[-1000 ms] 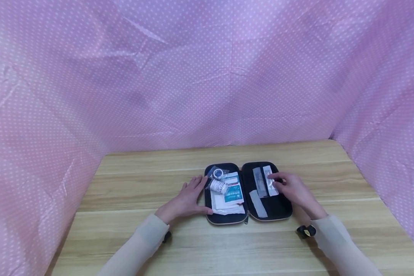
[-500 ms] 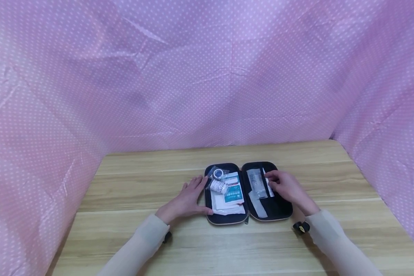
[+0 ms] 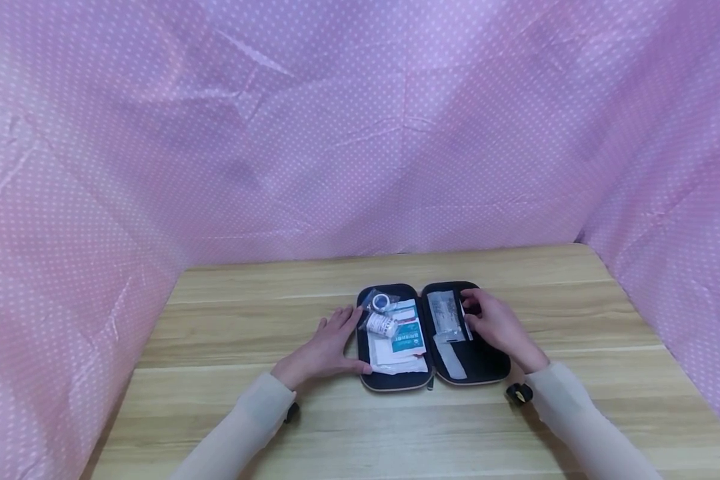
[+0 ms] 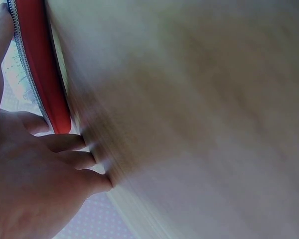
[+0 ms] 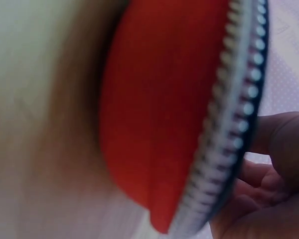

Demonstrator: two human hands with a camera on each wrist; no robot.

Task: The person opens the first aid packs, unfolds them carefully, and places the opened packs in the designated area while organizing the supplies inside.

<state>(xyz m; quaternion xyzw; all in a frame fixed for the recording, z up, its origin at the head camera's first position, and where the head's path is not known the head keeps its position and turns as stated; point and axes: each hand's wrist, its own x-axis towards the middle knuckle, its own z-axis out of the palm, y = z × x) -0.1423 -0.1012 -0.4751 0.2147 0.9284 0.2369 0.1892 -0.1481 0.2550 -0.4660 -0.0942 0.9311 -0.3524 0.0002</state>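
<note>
- Zip case [image 3: 393,385] lies unfolded on the wood-grain worktop [image 3: 246,320], somewhat right of its middle, nearer the far edge than the bottom of the head view; both halves face up, black inside.
- Outside of case red, metal zipper [image 5: 236,129] round the rim, per wrist views.
- Left hand [image 3: 324,352]: fingers spread and extended, gripping nothing; touching the case's left rim. Left wrist view has some fingertips down by the worktop surface.
- Right hand [image 3: 503,327]: reaches in over the case's right rim, fingers bent, at a narrow white packet [image 3: 469,328] mostly hidden by them. Cannot tell whether they pinch it.
- Beside that packet, toward the hinge: clear packet [image 3: 446,315]. Nearer the wearer, pale strip [image 3: 451,361], lying aslant in the same half.
- Left half: ring-shaped item [image 3: 381,303] in clear wrap toward the far end; white roll-like item [image 3: 382,325] just nearer; teal-and-white packet [image 3: 407,339] beside it; white packets [image 3: 396,365] beneath.
- Pale sleeves [image 3: 582,413] on both arms.
- Pink dotted cloth [image 3: 336,133] hangs behind the worktop's far edge and along its left and right edges.
</note>
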